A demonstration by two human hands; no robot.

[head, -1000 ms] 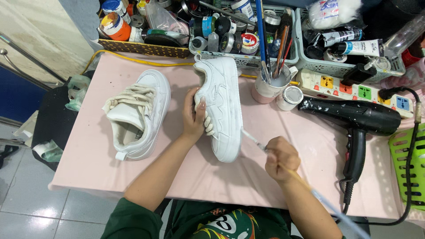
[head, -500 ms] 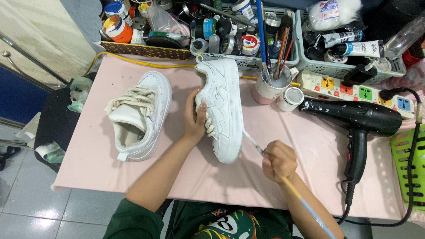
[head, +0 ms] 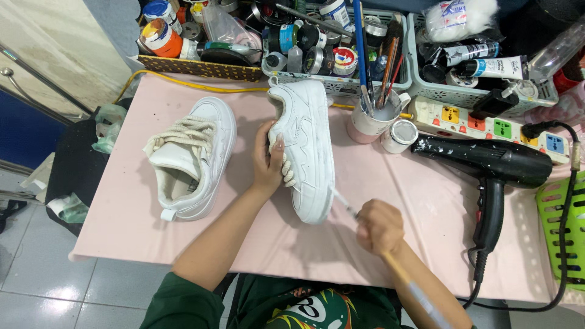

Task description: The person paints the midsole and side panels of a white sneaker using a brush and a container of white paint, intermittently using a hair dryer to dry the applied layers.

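A white sneaker (head: 304,146) lies on its side in the middle of the pink table (head: 426,219), sole edge toward the right. My left hand (head: 268,161) holds it steady at the laces. My right hand (head: 379,226) grips a thin paintbrush (head: 342,203) whose tip touches the sneaker's toe-end sole. The second white sneaker (head: 192,159), with cream laces, rests upright to the left, untouched.
A black hair dryer (head: 487,167) lies at the right with its cord trailing. A cup of brushes (head: 372,119) and a small white paint pot (head: 401,135) stand behind the shoe. Baskets of paint jars (head: 304,55), a power strip (head: 487,125) and a green basket (head: 563,231) line the back and right.
My right hand has shifted slightly with the brush along the sole near the toe. My left hand and both sneakers stay where they were.
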